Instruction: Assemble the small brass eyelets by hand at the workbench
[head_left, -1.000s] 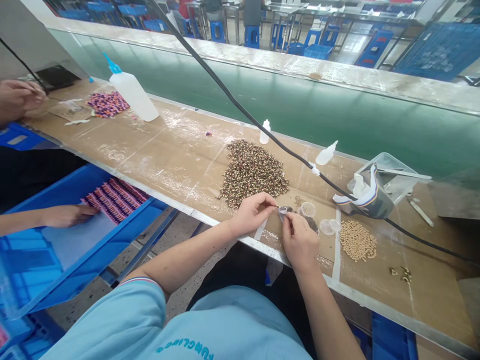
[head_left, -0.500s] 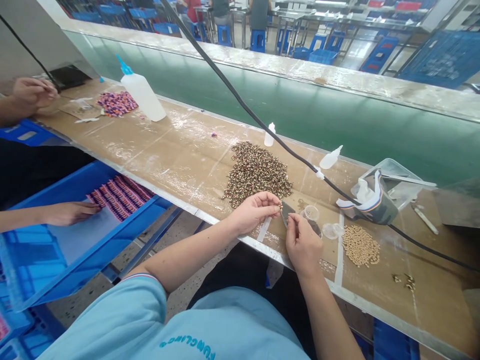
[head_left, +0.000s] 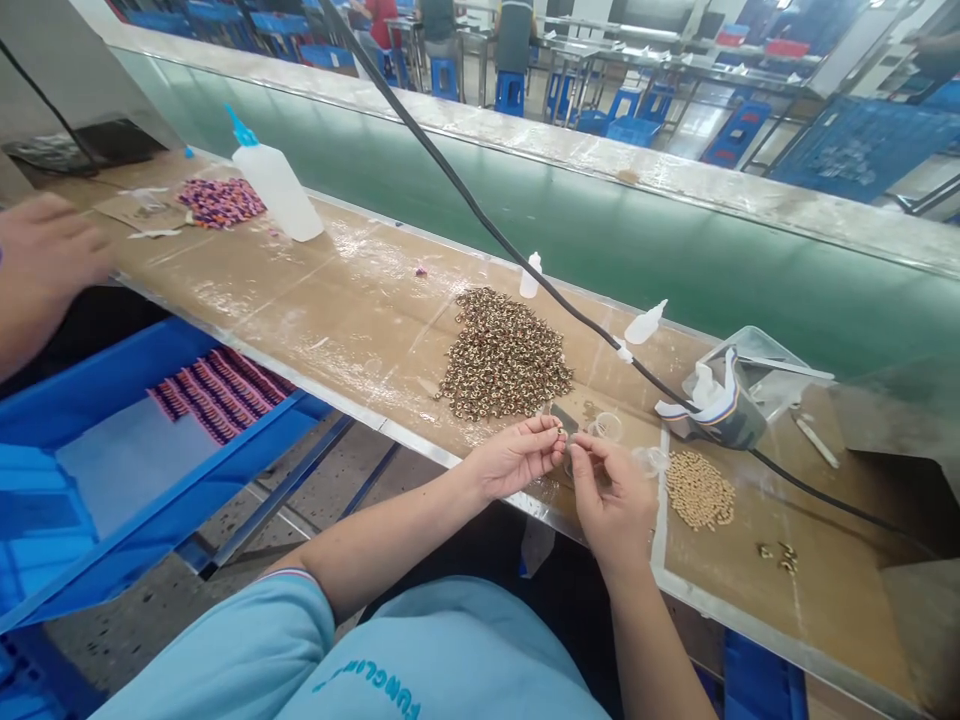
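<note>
My left hand (head_left: 523, 457) pinches a small brown-and-gold piece (head_left: 559, 430) between thumb and fingertips, just in front of a large pile of similar pieces (head_left: 506, 352). Close beside it on the right, my right hand (head_left: 611, 492) has thumb and forefinger pressed together; whatever lies between them is too small to make out. A dark flat block (head_left: 562, 415) shows partly behind the fingertips. Clear round dishes (head_left: 606, 427) stand just past my right hand. To its right lies a pile of small beige beads (head_left: 699, 489).
A black cable (head_left: 465, 190) crosses above the table (head_left: 360, 320). A large bottle (head_left: 281, 190) stands back left, small bottles (head_left: 530, 276) farther back. A clear tray (head_left: 772, 365) is at right. A co-worker's hand (head_left: 49, 265) is at far left, above a blue crate (head_left: 97, 385).
The view has shifted slightly. My hands remain close together, with the fingertips a little lower. The co-worker's hand has left the crate's patterned pieces, and a blurred hand is now nearer at the left edge.
</note>
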